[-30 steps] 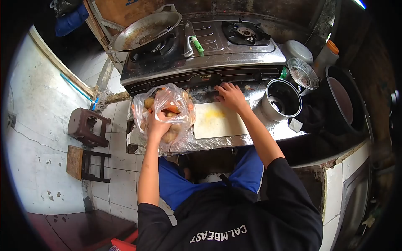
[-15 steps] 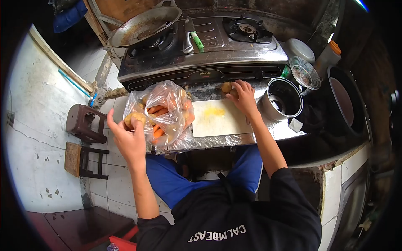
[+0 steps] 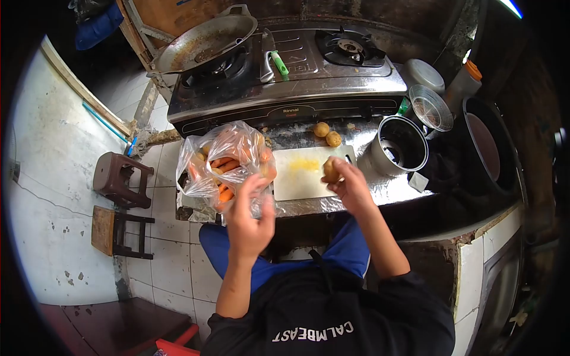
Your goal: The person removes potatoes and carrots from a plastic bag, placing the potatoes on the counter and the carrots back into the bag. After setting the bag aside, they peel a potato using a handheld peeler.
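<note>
A potato (image 3: 330,170) is pinched in the fingers of my right hand (image 3: 351,187), over the right part of the white cutting board (image 3: 297,181). The board has a yellow stain on it. My left hand (image 3: 252,222) is slightly blurred, with its fingers apart and nothing in them, in front of the clear plastic bag (image 3: 199,178). Inside the bag are carrots (image 3: 228,165) and some potatoes. Behind the board, a potato (image 3: 321,129) and another potato (image 3: 333,139) lie side by side on the foil-like counter.
Behind the counter stands a two-burner stove (image 3: 291,98), with a wok (image 3: 208,44) on its left burner. A green-handled knife (image 3: 278,62) lies on the stove. To the right are a metal pot (image 3: 386,157), a wire strainer (image 3: 431,108) and a dark basin (image 3: 472,142).
My left hand has left the bag and moved right, without the potato it held. My right hand has come back from the potatoes behind the board and now holds one over the board.
</note>
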`<move>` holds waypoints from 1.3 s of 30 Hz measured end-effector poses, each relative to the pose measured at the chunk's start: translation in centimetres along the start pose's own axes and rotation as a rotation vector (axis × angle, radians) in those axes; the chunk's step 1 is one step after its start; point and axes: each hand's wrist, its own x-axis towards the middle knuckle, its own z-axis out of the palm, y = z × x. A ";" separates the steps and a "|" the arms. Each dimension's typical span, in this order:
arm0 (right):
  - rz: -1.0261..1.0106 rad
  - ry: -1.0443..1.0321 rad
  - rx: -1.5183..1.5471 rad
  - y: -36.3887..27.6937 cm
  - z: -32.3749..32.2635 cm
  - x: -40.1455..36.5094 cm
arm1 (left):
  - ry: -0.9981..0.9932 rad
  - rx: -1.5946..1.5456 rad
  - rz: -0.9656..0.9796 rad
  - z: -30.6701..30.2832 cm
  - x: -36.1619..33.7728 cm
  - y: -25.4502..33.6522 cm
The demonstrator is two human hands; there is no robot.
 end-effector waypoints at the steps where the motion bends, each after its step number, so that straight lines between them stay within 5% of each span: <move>1: -0.156 0.086 -0.201 -0.1 -1.9 2.4 | 0.203 0.140 -0.012 -1.1 0.0 -1.9; 3: -0.442 0.376 -0.793 -1.0 -4.1 6.6 | 0.470 0.301 0.060 -3.1 1.5 -6.0; 4: -0.580 0.477 -1.003 -1.6 -4.1 8.0 | 0.451 0.379 0.075 -3.8 2.5 -8.2; 5: -0.600 0.506 -1.157 -1.6 -5.2 10.2 | 0.297 0.380 -0.166 -4.1 3.5 -8.5; 7: -0.504 0.515 -1.252 -1.2 -6.9 13.9 | -0.168 0.450 -0.136 -4.9 4.3 -12.0; 8: -0.408 0.494 -1.267 -1.5 -7.2 14.6 | -0.165 0.458 -0.141 -4.8 3.9 -12.5; 10: -0.319 0.479 -1.275 -2.3 -7.0 15.3 | -0.512 0.422 -0.125 -3.9 4.2 -12.5; 15: -0.394 0.460 -1.439 -3.0 -7.9 14.2 | -0.696 0.309 -0.213 -3.9 4.6 -13.5; 18: -0.412 0.456 -1.419 -2.3 -8.4 13.1 | -0.725 0.170 -0.239 -3.8 4.2 -11.9; 21: -0.432 0.466 -1.344 -1.9 -8.8 12.3 | -0.663 0.390 -0.014 -3.7 3.3 -11.7; 24: -0.694 0.433 -1.385 -1.5 -8.7 12.1 | -0.655 0.239 -0.082 -4.0 3.0 -12.2; 34: -0.528 0.476 -1.131 -2.1 -6.7 11.5 | -0.554 0.237 -0.021 -4.3 2.6 -11.7; 37: -0.591 0.408 -1.252 -1.7 -7.6 11.8 | -0.506 0.145 -0.113 -4.6 2.6 -11.1; 39: -0.568 0.400 -1.252 -1.7 -8.0 12.0 | -0.498 0.206 -0.386 -5.7 2.4 -12.1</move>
